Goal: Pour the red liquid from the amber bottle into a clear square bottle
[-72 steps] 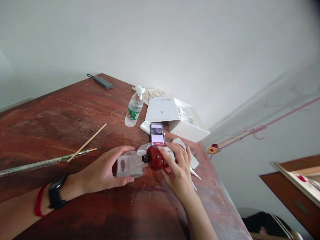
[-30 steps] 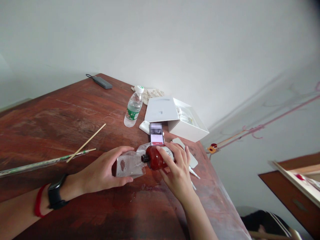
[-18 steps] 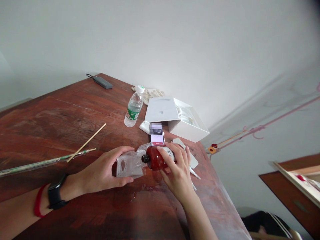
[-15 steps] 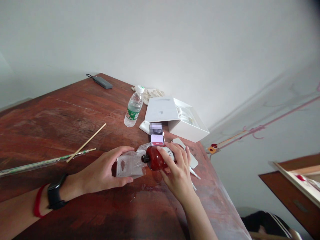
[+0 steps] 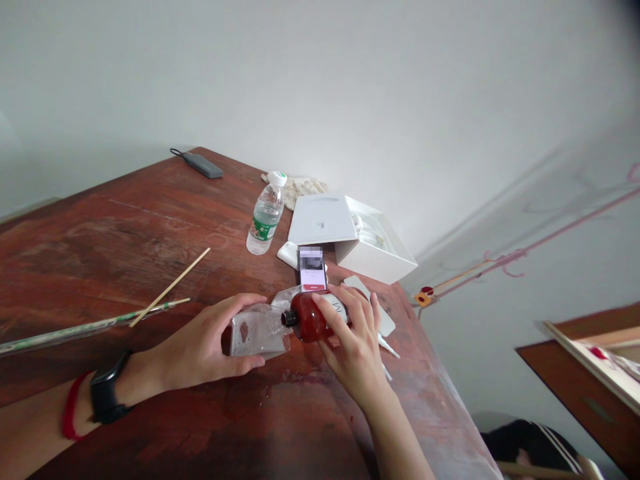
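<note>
My left hand (image 5: 220,343) is wrapped around a clear plastic container (image 5: 259,331) with droplets on its inside, thumb on the near side and fingers on the far side. My right hand (image 5: 353,333) grips a red-brown bottle (image 5: 307,317) with a white label. The bottle lies almost level, its black uncapped neck pointing left at the container's rim. Whether liquid is flowing I cannot tell. Another clear plastic piece (image 5: 286,295) shows just behind the container. Wet drops lie on the wooden table (image 5: 225,427) below the bottle.
A phone (image 5: 312,270) rests behind the bottle, near an open white box (image 5: 377,257) and a water bottle (image 5: 265,217). Wooden chopsticks (image 5: 170,287) and their wrapper (image 5: 75,331) lie at left. A grey device (image 5: 203,165) sits at the far edge. White nozzle tips (image 5: 389,345) lie at right.
Both hands hold the container and the red-brown bottle in nearly the same pose. The whole view has shifted very slightly.
</note>
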`<action>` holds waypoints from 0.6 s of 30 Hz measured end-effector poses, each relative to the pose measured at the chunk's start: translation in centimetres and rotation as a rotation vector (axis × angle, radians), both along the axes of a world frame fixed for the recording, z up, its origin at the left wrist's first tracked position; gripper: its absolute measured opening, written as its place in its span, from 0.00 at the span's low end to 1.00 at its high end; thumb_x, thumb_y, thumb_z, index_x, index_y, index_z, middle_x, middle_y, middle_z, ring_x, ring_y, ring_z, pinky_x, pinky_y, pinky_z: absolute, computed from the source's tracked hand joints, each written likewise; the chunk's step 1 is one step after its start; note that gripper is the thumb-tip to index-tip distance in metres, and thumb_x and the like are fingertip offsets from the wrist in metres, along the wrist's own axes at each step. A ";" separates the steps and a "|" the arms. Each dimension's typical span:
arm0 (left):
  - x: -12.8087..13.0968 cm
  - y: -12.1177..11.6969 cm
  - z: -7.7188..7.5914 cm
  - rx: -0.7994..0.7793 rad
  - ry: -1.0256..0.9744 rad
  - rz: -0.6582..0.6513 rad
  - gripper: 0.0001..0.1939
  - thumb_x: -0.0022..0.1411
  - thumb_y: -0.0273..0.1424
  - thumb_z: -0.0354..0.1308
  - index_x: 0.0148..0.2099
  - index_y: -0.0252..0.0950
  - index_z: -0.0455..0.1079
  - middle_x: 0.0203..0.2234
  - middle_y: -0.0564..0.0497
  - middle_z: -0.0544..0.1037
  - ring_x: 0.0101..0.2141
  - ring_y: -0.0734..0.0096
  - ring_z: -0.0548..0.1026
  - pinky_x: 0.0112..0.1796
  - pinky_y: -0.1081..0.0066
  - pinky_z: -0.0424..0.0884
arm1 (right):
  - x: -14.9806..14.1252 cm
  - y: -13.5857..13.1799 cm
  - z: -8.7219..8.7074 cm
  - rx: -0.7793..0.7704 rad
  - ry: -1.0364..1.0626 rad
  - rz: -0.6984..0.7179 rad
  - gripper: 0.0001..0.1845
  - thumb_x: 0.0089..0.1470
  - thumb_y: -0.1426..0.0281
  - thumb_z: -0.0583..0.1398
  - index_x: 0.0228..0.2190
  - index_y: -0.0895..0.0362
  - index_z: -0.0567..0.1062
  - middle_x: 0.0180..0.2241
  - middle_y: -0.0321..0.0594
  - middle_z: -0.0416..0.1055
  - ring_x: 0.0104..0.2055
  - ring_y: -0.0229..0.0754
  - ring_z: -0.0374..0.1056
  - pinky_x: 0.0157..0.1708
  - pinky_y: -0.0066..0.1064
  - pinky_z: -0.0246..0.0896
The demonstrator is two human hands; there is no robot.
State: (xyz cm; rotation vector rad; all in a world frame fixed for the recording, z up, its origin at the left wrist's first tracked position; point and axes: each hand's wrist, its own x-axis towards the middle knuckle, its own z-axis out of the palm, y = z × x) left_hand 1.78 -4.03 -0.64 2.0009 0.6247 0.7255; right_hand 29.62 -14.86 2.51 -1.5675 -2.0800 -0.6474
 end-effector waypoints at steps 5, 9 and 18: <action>0.1 0.1 -0.2 -0.003 0.002 -0.005 0.38 0.61 0.46 0.74 0.67 0.41 0.66 0.57 0.44 0.82 0.50 0.54 0.84 0.52 0.62 0.80 | 0.2 0.0 0.0 -0.012 -0.006 0.002 0.35 0.61 0.79 0.62 0.66 0.44 0.71 0.63 0.49 0.71 0.66 0.61 0.68 0.74 0.70 0.42; 0.1 0.1 -0.1 -0.011 -0.012 -0.009 0.37 0.61 0.46 0.74 0.67 0.41 0.66 0.56 0.45 0.83 0.50 0.54 0.85 0.51 0.63 0.81 | 0.2 -0.1 0.0 -0.013 -0.015 -0.006 0.37 0.60 0.80 0.63 0.66 0.43 0.71 0.63 0.48 0.71 0.66 0.61 0.68 0.74 0.70 0.43; -0.1 -0.1 -0.1 -0.038 0.001 0.008 0.39 0.60 0.47 0.74 0.67 0.41 0.67 0.58 0.43 0.83 0.52 0.50 0.85 0.52 0.61 0.82 | -0.3 0.0 0.1 0.011 0.014 -0.002 0.33 0.62 0.80 0.62 0.64 0.45 0.73 0.62 0.48 0.72 0.65 0.59 0.68 0.74 0.68 0.43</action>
